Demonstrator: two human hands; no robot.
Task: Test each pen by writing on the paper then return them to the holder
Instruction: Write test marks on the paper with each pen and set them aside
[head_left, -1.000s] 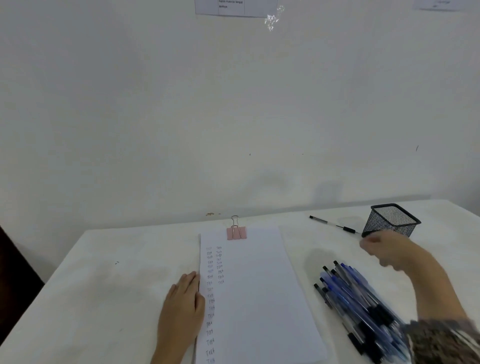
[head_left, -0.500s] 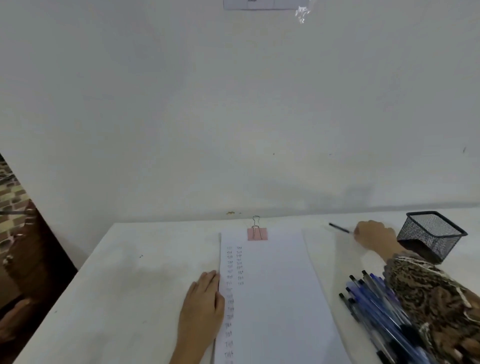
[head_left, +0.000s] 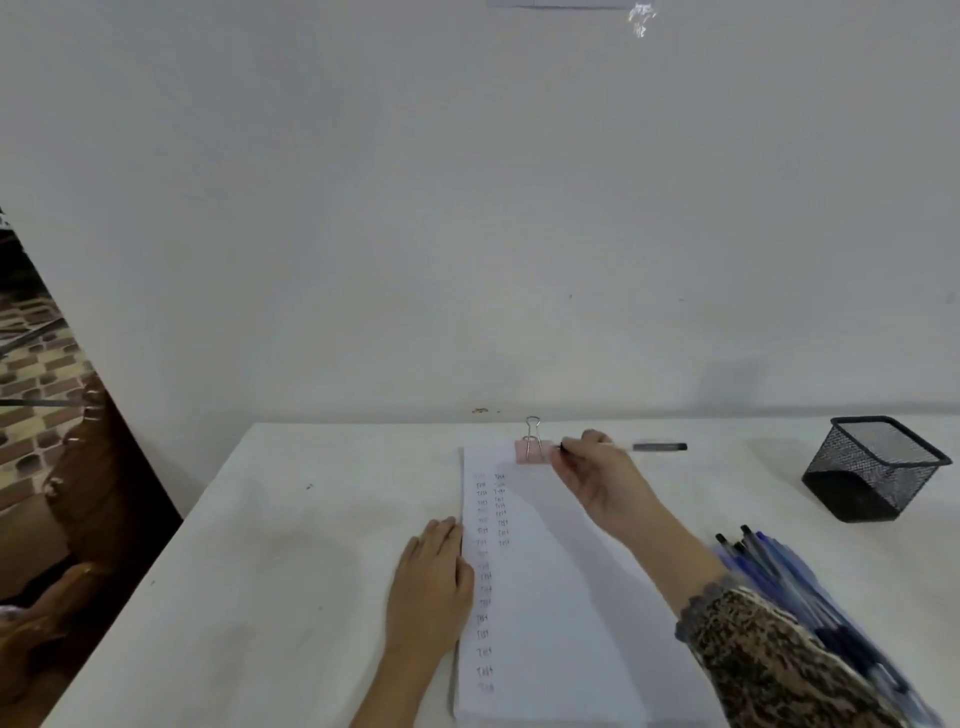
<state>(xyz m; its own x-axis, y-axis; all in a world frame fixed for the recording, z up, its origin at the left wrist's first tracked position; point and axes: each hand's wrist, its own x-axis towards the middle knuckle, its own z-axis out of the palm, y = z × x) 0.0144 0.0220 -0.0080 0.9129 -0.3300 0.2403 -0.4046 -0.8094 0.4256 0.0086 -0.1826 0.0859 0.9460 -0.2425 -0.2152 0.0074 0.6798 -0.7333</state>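
Observation:
A white sheet of paper (head_left: 545, 597) lies on the white table (head_left: 285, 545), clipped at its top by a pink binder clip (head_left: 531, 448). Two columns of small written words run down its left side. My left hand (head_left: 434, 577) rests flat on the paper's left edge. My right hand (head_left: 605, 475) holds a black pen (head_left: 660, 447) near the top of the paper, beside the clip, its tip pointing left. A black mesh holder (head_left: 875, 467) stands at the right. A pile of several blue and black pens (head_left: 795, 582) lies at the right, partly hidden by my patterned sleeve.
A plain white wall rises right behind the table's far edge. The table's left edge drops off to a brown wooden piece of furniture (head_left: 78, 493) and a patterned floor. Bare tabletop lies left of the paper.
My right hand picked up the black pen that lay near the holder and carried it left to the top of the paper. The view has swung left.

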